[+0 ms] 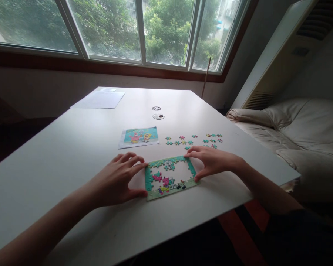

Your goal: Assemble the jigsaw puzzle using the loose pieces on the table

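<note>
Holds a partly built puzzle (pixel 170 190) on the white table (pixel 72 166), directly between the two grips, by both short ends at once. Spans the left end with the left hand (pixel 118 178), parted wide, with thumb at the near corner and forefinger at the far one. Spans the right end likewise with the right hand (pixel 218 159), with fingertips at the far corner and thumb close to the near one. Cannot tell the firmness of either grip. Leaves a bare gap inside the puzzle's border, mostly nearer the right grip. Has a picture sheet (pixel 140 136) of cartoon figures just beyond the left fingertips. Has loose pieces (pixel 184 142) scattered beyond the right grip, with some partly hidden by it. Has white paper (pixel 100 99) far beyond the left grip, and a pale sofa (pixel 308 129) off to the right of the right grip.
</note>
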`<act>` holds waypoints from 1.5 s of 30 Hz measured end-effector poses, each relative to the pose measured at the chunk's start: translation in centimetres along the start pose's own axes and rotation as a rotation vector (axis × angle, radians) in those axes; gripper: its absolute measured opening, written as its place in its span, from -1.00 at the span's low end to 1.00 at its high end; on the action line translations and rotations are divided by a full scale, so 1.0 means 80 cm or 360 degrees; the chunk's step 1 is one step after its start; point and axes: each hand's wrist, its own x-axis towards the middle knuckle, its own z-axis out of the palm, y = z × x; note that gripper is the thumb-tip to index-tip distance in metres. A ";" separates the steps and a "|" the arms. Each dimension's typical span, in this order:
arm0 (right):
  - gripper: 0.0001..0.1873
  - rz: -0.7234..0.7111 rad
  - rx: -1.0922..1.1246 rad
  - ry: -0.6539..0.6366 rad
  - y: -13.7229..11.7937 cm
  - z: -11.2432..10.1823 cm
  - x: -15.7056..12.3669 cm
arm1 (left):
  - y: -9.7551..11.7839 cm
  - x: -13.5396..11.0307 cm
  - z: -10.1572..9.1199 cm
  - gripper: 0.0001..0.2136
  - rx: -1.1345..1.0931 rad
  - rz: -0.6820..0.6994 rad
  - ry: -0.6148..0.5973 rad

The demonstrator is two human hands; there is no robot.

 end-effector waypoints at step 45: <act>-0.68 0.1131 0.0216 0.0041 0.192 -0.040 -0.058 | -0.022 0.001 0.013 -0.73 0.0159 0.0052 0.0123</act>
